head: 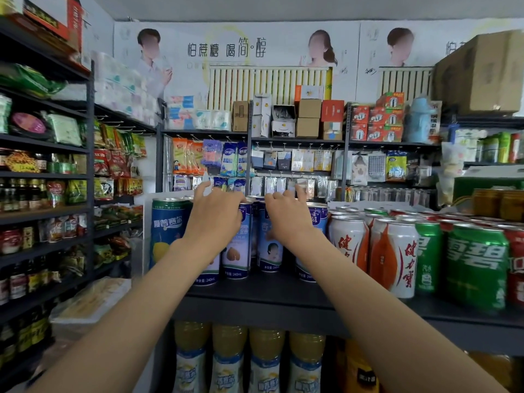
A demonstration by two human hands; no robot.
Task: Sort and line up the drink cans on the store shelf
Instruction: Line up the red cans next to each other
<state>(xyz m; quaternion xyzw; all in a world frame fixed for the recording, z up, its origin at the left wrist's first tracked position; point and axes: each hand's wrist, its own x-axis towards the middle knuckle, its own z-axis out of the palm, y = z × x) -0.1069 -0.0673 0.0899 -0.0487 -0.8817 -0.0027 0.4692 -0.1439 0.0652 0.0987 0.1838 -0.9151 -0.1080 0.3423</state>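
Observation:
Tall blue-and-white drink cans stand in rows on the dark shelf board, in the middle of the view. My left hand lies over the tops of the left ones, fingers curled down over a can rim and the outermost finger raised. My right hand reaches over the neighbouring blue-and-white cans the same way, knuckles bent over a can top. How far the fingers go behind the cans is hidden. A bigger blue can with a yellow fruit stands at the left end.
Right of my hands stand white-and-orange cans, then green cans and red ones. Yellow drink bottles fill the shelf below. Snack shelves line the left wall; hanging packets sit behind the cans.

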